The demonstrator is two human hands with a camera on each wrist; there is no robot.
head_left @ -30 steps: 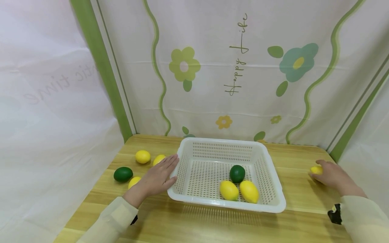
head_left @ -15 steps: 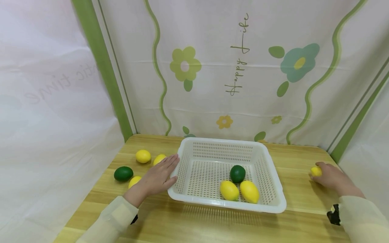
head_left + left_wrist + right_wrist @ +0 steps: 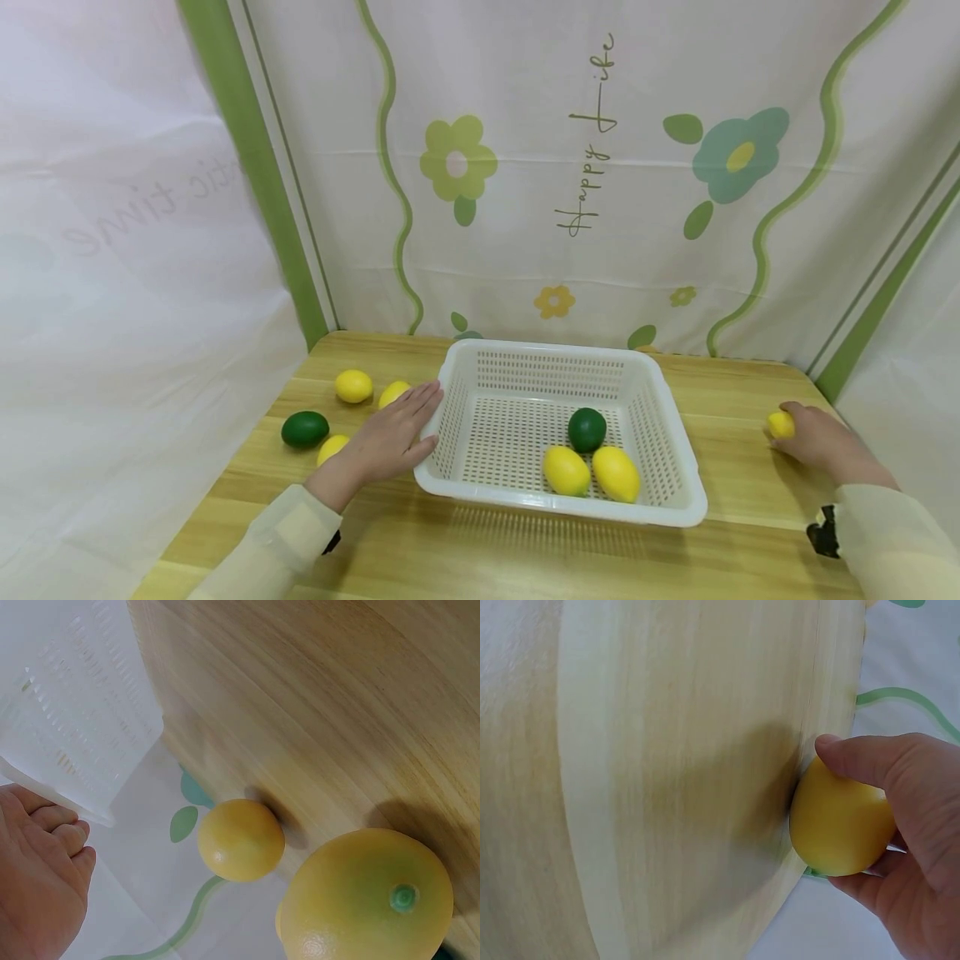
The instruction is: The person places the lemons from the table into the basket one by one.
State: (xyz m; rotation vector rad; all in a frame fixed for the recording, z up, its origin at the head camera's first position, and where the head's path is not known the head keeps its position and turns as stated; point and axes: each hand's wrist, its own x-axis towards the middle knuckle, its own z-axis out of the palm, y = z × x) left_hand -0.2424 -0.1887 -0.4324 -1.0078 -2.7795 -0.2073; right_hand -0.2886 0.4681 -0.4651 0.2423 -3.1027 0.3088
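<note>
At the right side of the table, my right hand [image 3: 821,442] grips a yellow lemon [image 3: 840,821] between thumb and fingers. The lemon sits close to the tabletop, with its shadow beside it in the right wrist view. My left hand [image 3: 386,437] rests with fairly straight fingers against the left rim of a white perforated plastic basket [image 3: 525,498]. Inside that basket, toward its front right, lie two lemons [image 3: 566,471] and a round dark green fruit [image 3: 587,430].
Left of the basket, three more lemons [image 3: 353,386] and a dark green oval fruit [image 3: 305,429] lie on the wooden table [image 3: 480,558]. My left hand partly covers two of those lemons. A printed curtain [image 3: 510,250] hangs behind the table's back edge.
My right hand has closed a little more around the lemon and shifted it very slightly. The left hand and the basket stay where they were.
</note>
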